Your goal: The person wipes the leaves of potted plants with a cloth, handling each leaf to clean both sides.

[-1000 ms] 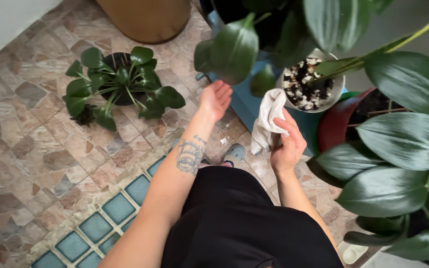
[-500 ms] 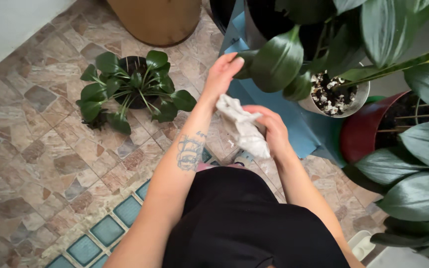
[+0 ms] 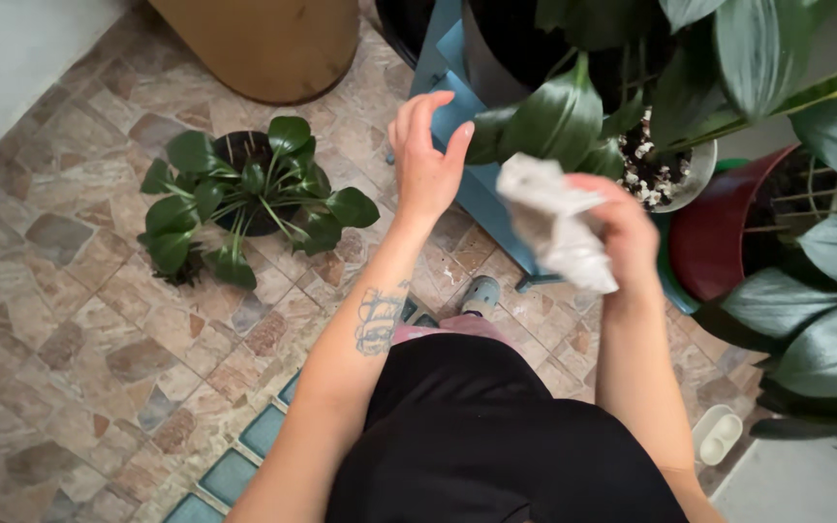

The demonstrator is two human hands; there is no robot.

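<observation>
Right hand [image 3: 629, 235] grips a crumpled white cloth [image 3: 554, 222]. Left hand [image 3: 427, 160], fingers spread wide and empty, reaches beside a large glossy green leaf [image 3: 551, 118].

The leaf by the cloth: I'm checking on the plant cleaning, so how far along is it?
Nothing shows as done: no leaf can be told as wiped. In hand: the right hand grips a crumpled white cloth, and the left hand is open, fingers beside a big dark leaf, not touching it. Left: that leaf, the large leaves on the right and the small floor plant.
</observation>
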